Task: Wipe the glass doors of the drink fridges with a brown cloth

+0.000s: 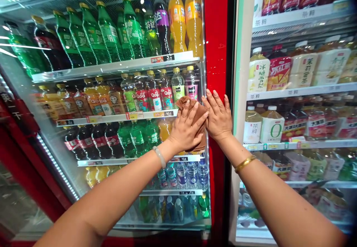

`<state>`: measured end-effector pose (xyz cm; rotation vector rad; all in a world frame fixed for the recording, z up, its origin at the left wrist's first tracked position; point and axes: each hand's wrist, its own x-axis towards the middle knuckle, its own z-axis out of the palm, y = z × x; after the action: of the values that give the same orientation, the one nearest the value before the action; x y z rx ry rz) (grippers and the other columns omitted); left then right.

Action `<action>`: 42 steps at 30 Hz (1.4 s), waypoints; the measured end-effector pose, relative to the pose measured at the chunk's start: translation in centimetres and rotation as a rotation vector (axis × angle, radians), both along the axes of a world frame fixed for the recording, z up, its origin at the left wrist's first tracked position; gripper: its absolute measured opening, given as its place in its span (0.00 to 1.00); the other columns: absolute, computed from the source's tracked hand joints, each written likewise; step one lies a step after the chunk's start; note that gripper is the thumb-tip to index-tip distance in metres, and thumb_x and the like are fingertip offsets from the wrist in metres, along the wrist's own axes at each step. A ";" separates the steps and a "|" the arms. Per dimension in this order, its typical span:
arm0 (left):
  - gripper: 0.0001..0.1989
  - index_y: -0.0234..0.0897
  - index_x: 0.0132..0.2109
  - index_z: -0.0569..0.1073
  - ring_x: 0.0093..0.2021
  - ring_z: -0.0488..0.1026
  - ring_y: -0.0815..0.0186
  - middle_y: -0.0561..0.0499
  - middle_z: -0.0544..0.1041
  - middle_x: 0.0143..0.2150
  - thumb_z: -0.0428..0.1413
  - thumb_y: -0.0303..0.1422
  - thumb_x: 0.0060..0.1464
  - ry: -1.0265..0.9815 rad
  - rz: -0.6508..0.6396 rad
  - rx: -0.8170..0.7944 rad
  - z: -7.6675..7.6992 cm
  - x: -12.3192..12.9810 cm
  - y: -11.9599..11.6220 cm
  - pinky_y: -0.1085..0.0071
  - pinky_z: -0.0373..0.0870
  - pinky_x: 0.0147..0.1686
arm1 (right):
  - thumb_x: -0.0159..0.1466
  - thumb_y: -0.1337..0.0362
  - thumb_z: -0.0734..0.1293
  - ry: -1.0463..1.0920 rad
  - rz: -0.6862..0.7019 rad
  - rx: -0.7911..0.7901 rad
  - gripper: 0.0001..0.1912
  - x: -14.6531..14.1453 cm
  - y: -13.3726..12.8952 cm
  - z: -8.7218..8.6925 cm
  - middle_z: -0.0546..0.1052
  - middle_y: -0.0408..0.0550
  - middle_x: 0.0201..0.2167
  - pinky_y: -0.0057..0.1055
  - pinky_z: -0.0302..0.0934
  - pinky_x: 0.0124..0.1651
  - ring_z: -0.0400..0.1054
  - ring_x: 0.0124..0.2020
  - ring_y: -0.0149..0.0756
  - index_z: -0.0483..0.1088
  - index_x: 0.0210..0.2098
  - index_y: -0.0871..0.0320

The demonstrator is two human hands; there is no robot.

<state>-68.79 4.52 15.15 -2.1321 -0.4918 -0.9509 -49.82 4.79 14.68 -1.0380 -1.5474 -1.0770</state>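
Observation:
My left hand (185, 128), a pale bangle at its wrist, holds a brown cleaning cloth (199, 143) pressed against the glass door (156, 115) of a drinks fridge. Its fingers are spread over the cloth, which shows past them on the upper and right sides. Just to the right, my right hand (219, 116) lies flat on the red door frame (217, 61), fingers up and holding nothing. A gold bangle circles that forearm. The two hands are very close, the left fingertips by the right hand's edge.
Behind the glass, shelves carry green soda bottles (107, 31), orange soda bottles (177, 23), Qoo juice bottles (154, 94) and water bottles (192, 174). To the right stands a second fridge with a pale frame (241, 53) and tea bottles (302, 66). Another red frame (25, 187) is at lower left.

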 end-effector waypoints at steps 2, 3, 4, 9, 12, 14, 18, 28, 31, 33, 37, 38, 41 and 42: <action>0.45 0.46 0.76 0.54 0.79 0.33 0.40 0.45 0.39 0.81 0.62 0.38 0.55 0.092 -0.022 0.030 1.2 -1.7 0.4 0.37 0.42 0.75 | 0.74 0.63 0.55 -0.007 -0.001 0.007 0.32 0.0 -0.1 0.0 0.52 0.45 0.76 0.49 0.30 0.81 0.39 0.79 0.36 0.46 0.76 0.50; 0.45 0.47 0.76 0.54 0.79 0.32 0.41 0.47 0.39 0.81 0.62 0.38 0.55 0.097 -0.030 0.052 2.1 -2.5 0.6 0.37 0.41 0.75 | 0.74 0.63 0.56 -0.010 0.001 0.011 0.33 0.0 -0.1 0.0 0.52 0.45 0.76 0.50 0.30 0.81 0.39 0.79 0.36 0.46 0.76 0.50; 0.46 0.47 0.76 0.53 0.79 0.30 0.41 0.48 0.38 0.81 0.63 0.38 0.55 0.069 -0.032 0.075 3.0 -3.0 0.8 0.37 0.39 0.75 | 0.74 0.63 0.57 -0.010 0.003 0.012 0.34 0.0 -0.2 0.0 0.52 0.45 0.77 0.51 0.31 0.81 0.39 0.79 0.37 0.45 0.76 0.50; 0.47 0.47 0.77 0.50 0.79 0.24 0.40 0.50 0.33 0.81 0.61 0.34 0.55 -0.115 -0.015 0.067 2.8 -2.1 0.8 0.33 0.40 0.74 | 0.71 0.65 0.58 0.012 0.051 -0.056 0.38 0.0 -0.4 0.0 0.50 0.43 0.77 0.55 0.31 0.80 0.38 0.79 0.39 0.41 0.77 0.47; 0.44 0.46 0.76 0.53 0.79 0.24 0.40 0.48 0.39 0.81 0.60 0.34 0.57 0.005 -0.032 0.051 0.7 -1.3 0.7 0.34 0.45 0.74 | 0.73 0.64 0.58 0.011 0.051 -0.056 0.37 0.0 -0.4 0.0 0.51 0.44 0.77 0.55 0.32 0.80 0.40 0.79 0.40 0.41 0.77 0.47; 0.42 0.46 0.76 0.53 0.79 0.25 0.42 0.48 0.44 0.80 0.59 0.34 0.58 0.111 -0.037 0.063 0.9 -1.8 1.0 0.35 0.46 0.74 | 0.73 0.63 0.57 0.005 0.035 -0.040 0.36 0.0 -0.3 0.1 0.52 0.44 0.77 0.55 0.33 0.80 0.41 0.79 0.39 0.42 0.77 0.48; 0.44 0.46 0.77 0.47 0.80 0.27 0.47 0.48 0.42 0.81 0.58 0.32 0.60 -0.059 0.015 0.100 4.1 -3.3 1.6 0.38 0.42 0.76 | 0.71 0.66 0.58 0.002 0.025 -0.059 0.37 0.1 -0.3 0.1 0.51 0.44 0.77 0.56 0.33 0.80 0.41 0.79 0.40 0.44 0.77 0.49; 0.43 0.42 0.77 0.51 0.80 0.31 0.44 0.41 0.50 0.79 0.59 0.31 0.60 -0.003 0.052 0.109 4.9 -3.9 1.2 0.39 0.50 0.74 | 0.74 0.63 0.56 -0.064 0.012 -0.117 0.36 -2.5 -0.6 1.8 0.49 0.48 0.77 0.54 0.26 0.80 0.38 0.79 0.38 0.37 0.77 0.52; 0.47 0.41 0.78 0.47 0.80 0.31 0.44 0.41 0.46 0.80 0.61 0.28 0.58 -0.174 0.094 0.132 7.3 -6.7 1.6 0.39 0.45 0.75 | 0.75 0.62 0.54 -0.092 -0.023 -0.068 0.37 -4.4 -0.1 3.6 0.45 0.45 0.78 0.53 0.23 0.81 0.36 0.79 0.37 0.32 0.77 0.51; 0.47 0.42 0.78 0.44 0.80 0.30 0.44 0.42 0.42 0.80 0.60 0.27 0.59 -0.247 0.124 0.126 7.2 -7.9 1.5 0.38 0.45 0.75 | 0.75 0.61 0.54 -0.081 -0.032 -0.028 0.38 -5.1 0.4 4.3 0.44 0.45 0.78 0.56 0.22 0.80 0.36 0.79 0.38 0.27 0.77 0.51; 0.47 0.44 0.78 0.43 0.79 0.27 0.40 0.44 0.33 0.81 0.60 0.37 0.62 -0.148 0.134 0.106 3.1 -8.0 0.6 0.35 0.48 0.74 | 0.75 0.61 0.55 -0.073 -0.036 -0.002 0.40 -5.2 0.9 4.2 0.45 0.46 0.78 0.55 0.26 0.80 0.37 0.79 0.39 0.24 0.76 0.52; 0.47 0.44 0.78 0.43 0.79 0.26 0.39 0.45 0.33 0.81 0.61 0.42 0.62 -0.107 0.134 0.099 2.2 -7.8 0.4 0.34 0.49 0.73 | 0.75 0.60 0.55 -0.076 -0.038 0.000 0.40 -5.1 0.8 4.1 0.45 0.46 0.78 0.55 0.27 0.80 0.38 0.79 0.40 0.24 0.76 0.52; 0.46 0.48 0.78 0.43 0.79 0.26 0.41 0.49 0.35 0.81 0.59 0.46 0.64 -0.006 0.116 0.107 2.1 -7.2 0.6 0.38 0.50 0.74 | 0.75 0.60 0.55 -0.101 -0.047 0.003 0.40 -5.0 0.7 3.8 0.44 0.47 0.78 0.55 0.30 0.80 0.37 0.79 0.40 0.24 0.76 0.52; 0.44 0.50 0.78 0.41 0.79 0.26 0.44 0.51 0.36 0.81 0.57 0.43 0.65 -0.010 0.104 0.117 3.0 -7.1 0.8 0.40 0.50 0.75 | 0.75 0.60 0.55 -0.108 -0.050 0.006 0.40 -4.9 0.6 3.8 0.44 0.47 0.78 0.55 0.31 0.80 0.37 0.79 0.40 0.24 0.76 0.53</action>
<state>-75.87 5.34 18.10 -1.9787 -0.5336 -0.9095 -54.75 5.41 18.47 -1.0334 -1.6103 -1.1883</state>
